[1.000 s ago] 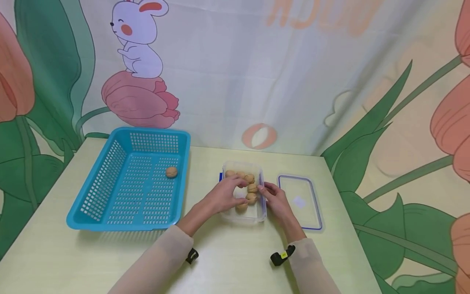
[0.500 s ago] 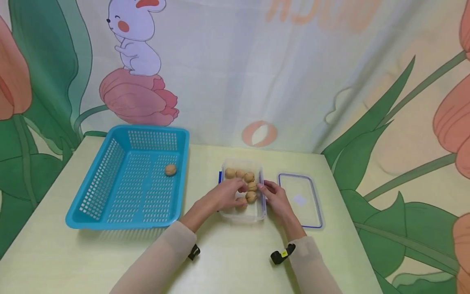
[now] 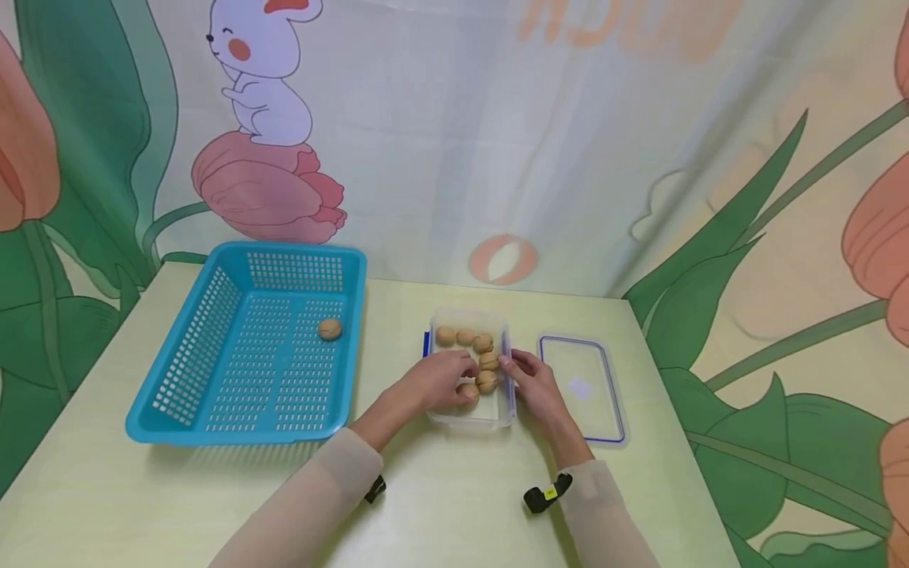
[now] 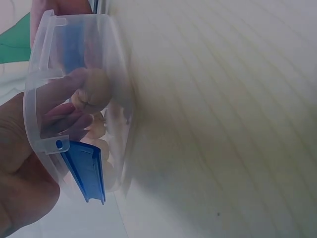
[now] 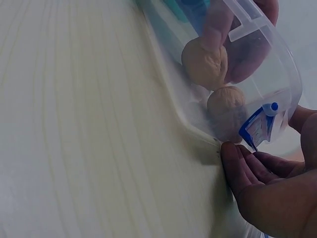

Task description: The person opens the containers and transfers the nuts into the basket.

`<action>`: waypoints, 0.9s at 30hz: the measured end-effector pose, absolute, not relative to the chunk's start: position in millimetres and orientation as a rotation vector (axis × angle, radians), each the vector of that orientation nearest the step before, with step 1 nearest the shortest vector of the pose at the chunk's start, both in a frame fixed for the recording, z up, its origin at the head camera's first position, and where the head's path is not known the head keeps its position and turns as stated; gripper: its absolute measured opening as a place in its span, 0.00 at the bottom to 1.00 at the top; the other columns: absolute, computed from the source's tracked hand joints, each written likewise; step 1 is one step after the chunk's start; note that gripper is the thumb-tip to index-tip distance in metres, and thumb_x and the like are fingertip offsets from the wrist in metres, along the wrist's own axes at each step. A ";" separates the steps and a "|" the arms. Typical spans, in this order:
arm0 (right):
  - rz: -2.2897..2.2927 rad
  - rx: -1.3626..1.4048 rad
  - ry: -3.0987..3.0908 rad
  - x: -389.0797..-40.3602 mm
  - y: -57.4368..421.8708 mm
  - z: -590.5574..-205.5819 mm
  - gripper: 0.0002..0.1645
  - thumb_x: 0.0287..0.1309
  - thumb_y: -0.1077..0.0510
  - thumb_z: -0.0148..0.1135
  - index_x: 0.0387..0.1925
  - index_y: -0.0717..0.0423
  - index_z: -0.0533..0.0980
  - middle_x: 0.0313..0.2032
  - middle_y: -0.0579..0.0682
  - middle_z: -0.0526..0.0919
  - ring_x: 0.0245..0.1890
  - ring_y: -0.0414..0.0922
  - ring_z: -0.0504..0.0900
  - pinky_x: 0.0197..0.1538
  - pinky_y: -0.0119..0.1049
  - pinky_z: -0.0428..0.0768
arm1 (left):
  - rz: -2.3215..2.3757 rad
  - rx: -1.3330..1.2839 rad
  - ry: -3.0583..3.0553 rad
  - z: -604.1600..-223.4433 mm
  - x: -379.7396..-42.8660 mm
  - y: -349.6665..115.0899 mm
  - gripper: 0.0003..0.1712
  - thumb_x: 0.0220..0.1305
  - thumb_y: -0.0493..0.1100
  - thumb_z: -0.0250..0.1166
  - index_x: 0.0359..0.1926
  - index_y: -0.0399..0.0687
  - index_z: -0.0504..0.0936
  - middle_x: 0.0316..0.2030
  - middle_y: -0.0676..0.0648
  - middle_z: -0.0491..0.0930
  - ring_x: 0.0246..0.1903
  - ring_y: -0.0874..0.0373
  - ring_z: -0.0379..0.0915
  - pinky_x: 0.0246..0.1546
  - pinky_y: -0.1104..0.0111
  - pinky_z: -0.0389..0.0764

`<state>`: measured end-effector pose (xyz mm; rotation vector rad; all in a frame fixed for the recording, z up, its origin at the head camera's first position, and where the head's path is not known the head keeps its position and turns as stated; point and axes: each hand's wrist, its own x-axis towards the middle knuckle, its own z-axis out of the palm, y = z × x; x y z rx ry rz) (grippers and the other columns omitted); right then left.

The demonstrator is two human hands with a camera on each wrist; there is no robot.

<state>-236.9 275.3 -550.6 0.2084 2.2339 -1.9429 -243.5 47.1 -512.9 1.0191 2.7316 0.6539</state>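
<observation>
A clear plastic food container (image 3: 476,422) stands on the table with several walnuts (image 3: 488,361) along its far and right sides. My left hand (image 3: 439,380) reaches into it from the left. Between its thumb and fingers it pinches a walnut (image 5: 205,62) near the front of the row, as the right wrist view shows. My right hand (image 3: 537,386) grips the container's right wall, thumb at the rim and fingers outside, near a blue clip (image 5: 260,124). In the left wrist view another blue clip (image 4: 84,171) hangs open on the near wall.
A blue plastic basket (image 3: 152,430) stands at the left, holding one walnut (image 3: 330,329). Right of the container, a clear lid with a blue seal (image 3: 616,394) lies flat on the table (image 3: 454,505). A printed curtain (image 3: 440,158) hangs behind the table.
The left hand's thumb and fingers have come together around the front walnut, from a wider spread. The right hand keeps its grip on the container. The walnut in the basket stays put.
</observation>
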 end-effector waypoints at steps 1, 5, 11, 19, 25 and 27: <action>-1.942 0.212 2.231 -236.3 275.1 -550.6 0.37 0.76 0.46 0.64 0.74 0.63 0.68 0.70 0.65 0.74 0.72 0.57 0.72 0.72 0.56 0.73 | 0.641 1.027 2.735 -512.8 -242.5 47.2 0.20 0.65 0.46 0.78 0.55 0.44 0.87 0.49 0.50 0.84 0.48 0.56 0.80 0.54 0.62 0.82; -1.938 0.219 2.239 -235.3 274.8 -550.8 0.35 0.76 0.48 0.64 0.74 0.62 0.68 0.70 0.64 0.74 0.71 0.56 0.72 0.72 0.56 0.72 | 0.595 1.063 2.761 -513.6 -240.8 47.9 0.17 0.65 0.45 0.77 0.53 0.46 0.89 0.45 0.51 0.84 0.42 0.58 0.77 0.48 0.63 0.81; -1.942 0.219 2.238 -237.1 275.0 -551.4 0.34 0.77 0.49 0.63 0.74 0.63 0.68 0.70 0.65 0.74 0.72 0.56 0.72 0.73 0.57 0.71 | 0.546 1.079 2.801 -515.3 -240.0 47.7 0.16 0.66 0.46 0.76 0.53 0.49 0.89 0.45 0.53 0.84 0.42 0.59 0.78 0.48 0.64 0.81; -1.936 0.213 2.226 -238.5 275.4 -549.0 0.36 0.77 0.49 0.63 0.75 0.65 0.67 0.71 0.67 0.72 0.73 0.58 0.70 0.74 0.58 0.69 | 0.558 1.105 2.804 -515.4 -239.9 48.1 0.15 0.65 0.45 0.77 0.51 0.50 0.89 0.43 0.53 0.84 0.41 0.58 0.78 0.47 0.63 0.81; -1.949 0.213 2.202 -236.7 274.1 -547.2 0.38 0.78 0.49 0.62 0.77 0.66 0.63 0.73 0.68 0.69 0.74 0.59 0.68 0.75 0.58 0.67 | 0.548 1.119 2.821 -517.2 -239.4 48.1 0.13 0.65 0.44 0.76 0.50 0.52 0.89 0.43 0.53 0.85 0.41 0.58 0.79 0.48 0.62 0.82; -1.946 0.218 2.205 -236.8 274.1 -547.9 0.38 0.78 0.48 0.62 0.77 0.66 0.64 0.73 0.68 0.69 0.74 0.59 0.68 0.75 0.58 0.68 | 0.557 1.116 2.822 -517.5 -239.5 48.0 0.13 0.65 0.44 0.77 0.50 0.52 0.89 0.43 0.53 0.85 0.41 0.58 0.79 0.48 0.62 0.82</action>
